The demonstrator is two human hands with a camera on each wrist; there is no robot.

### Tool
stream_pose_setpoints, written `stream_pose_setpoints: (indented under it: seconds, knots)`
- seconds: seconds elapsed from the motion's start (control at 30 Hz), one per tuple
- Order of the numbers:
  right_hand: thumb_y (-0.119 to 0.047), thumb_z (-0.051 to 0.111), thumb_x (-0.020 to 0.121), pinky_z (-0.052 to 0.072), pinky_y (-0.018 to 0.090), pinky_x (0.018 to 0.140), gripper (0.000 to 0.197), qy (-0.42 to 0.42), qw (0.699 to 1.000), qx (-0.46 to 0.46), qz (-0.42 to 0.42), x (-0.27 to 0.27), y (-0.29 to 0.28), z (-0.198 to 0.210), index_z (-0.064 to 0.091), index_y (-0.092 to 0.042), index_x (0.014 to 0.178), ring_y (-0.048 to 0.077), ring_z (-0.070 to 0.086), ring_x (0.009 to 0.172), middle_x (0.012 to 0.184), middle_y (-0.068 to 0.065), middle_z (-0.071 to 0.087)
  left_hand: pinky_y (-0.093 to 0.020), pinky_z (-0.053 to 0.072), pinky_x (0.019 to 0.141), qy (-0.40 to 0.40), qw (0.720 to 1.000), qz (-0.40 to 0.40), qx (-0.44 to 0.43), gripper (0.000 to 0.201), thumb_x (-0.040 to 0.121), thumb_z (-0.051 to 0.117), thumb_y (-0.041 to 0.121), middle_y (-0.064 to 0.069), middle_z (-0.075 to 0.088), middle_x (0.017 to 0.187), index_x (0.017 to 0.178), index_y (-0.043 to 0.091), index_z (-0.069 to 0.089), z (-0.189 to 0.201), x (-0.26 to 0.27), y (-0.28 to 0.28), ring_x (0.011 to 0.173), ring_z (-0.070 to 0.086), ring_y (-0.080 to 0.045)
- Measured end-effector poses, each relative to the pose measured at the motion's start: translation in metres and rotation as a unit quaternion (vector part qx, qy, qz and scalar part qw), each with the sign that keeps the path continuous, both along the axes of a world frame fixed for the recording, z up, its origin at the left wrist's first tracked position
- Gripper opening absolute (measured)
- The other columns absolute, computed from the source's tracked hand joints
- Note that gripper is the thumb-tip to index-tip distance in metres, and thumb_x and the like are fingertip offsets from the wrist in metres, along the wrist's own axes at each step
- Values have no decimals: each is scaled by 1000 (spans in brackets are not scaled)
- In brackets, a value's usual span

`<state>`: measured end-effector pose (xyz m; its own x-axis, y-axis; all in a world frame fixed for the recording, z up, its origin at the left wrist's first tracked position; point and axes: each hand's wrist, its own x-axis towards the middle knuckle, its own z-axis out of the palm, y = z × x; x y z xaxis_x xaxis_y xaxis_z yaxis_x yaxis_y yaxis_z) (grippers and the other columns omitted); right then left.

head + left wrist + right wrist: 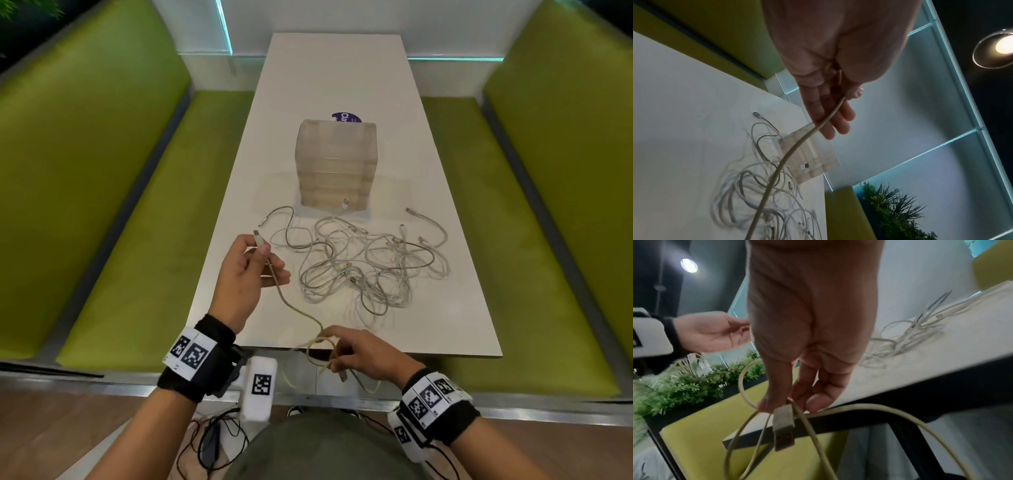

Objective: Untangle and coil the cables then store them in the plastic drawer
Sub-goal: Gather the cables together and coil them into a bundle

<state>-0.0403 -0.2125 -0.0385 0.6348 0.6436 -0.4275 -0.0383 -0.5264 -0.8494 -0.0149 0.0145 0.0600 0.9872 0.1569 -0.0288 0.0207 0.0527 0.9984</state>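
1. Fingers: left hand [247, 274] pinches one plug end of a beige cable [297, 310], thumb on the connector, held above the table's near left edge. Right hand [363, 353] curls thumb and fingertips around a few loops of the same cable, with its USB plug [783, 430] hanging below the fingers, just off the near edge.
2. Cable runs slack between the two hands, apparently free of the pile.
3. Tangled cables [370, 260] lie mid-table [445, 308], just in front of the plastic drawer [335, 164]. Its drawers look closed.
4. Step, my read: coiling the first freed cable; nothing stored yet.
5. Next: feed the remaining length into the right-hand loops, then free a hand to open a drawer.
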Motion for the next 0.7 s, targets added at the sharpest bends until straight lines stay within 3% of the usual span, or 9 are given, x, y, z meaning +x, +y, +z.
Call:
stream_pose_setpoints:
  seconds: [0.07,0.13,0.2,0.27,0.33,0.4,0.47,0.57,0.7]
  knots:
    - [-6,65,84,53,34,85,41,6,1000,-1,-21,-3,-2,-4,41,-25,112,18,68,82,82,-2,69,-40,58,67,-5,1000,3,-9,12,102,39,12,-6,58,69,93,10,48,3,-1,-1,63,65,-24]
    - [-5,66,83,54,38,85,36,8,1000,-14,-21,-2,-5,-7,39,-24,100,17,68,80,87,0,69,-39,57,67,-10,1000,6,-20,12,102,39,13,-2,55,65,94,12,48,4,-1,-2,61,63,-22]
    - [-10,71,80,54,38,85,33,-10,998,-61,29,-1,-5,-6,46,-26,95,11,65,86,96,-3,68,-39,57,65,-13,999,3,-31,13,102,38,13,0,52,63,96,12,49,6,-2,-2,57,60,-19]
    - [-12,74,76,52,40,90,34,-17,992,-94,81,1,-6,-7,57,-27,102,13,61,101,113,2,64,-36,57,62,-12,999,-3,-41,15,102,37,13,1,51,63,101,12,52,8,-2,-4,55,57,-15]
    - [-13,73,77,51,36,94,39,-18,989,-101,106,4,-8,-7,60,-25,111,14,57,109,121,3,61,-33,56,61,-7,999,-11,-47,19,103,36,13,2,50,63,106,11,55,11,-2,-6,55,55,-13]
    - [-16,73,78,50,28,92,39,-28,990,-97,100,7,-11,0,61,-23,115,9,57,106,117,1,63,-32,56,62,-3,998,-20,-53,22,103,35,11,3,51,62,104,10,57,13,-2,-7,55,55,-13]
    - [-18,71,83,49,19,82,25,-51,996,-62,31,12,-14,11,66,-20,107,4,60,93,105,-3,67,-33,56,61,-3,998,-29,-64,21,102,34,11,3,52,62,97,9,55,14,-2,-9,55,55,-13]
    - [-23,67,87,45,22,68,6,-124,978,-32,-164,24,-15,20,67,-18,91,6,58,73,87,-8,65,-35,57,60,1,996,-36,-86,20,102,34,12,2,56,63,90,10,50,15,-3,-13,54,55,-14]
    - [-26,60,91,39,26,69,10,-239,929,-149,-242,49,-13,9,61,-17,92,12,54,82,93,-3,57,-33,53,54,11,995,-52,-89,19,102,36,16,0,61,66,88,12,48,13,-3,-19,48,54,-16]
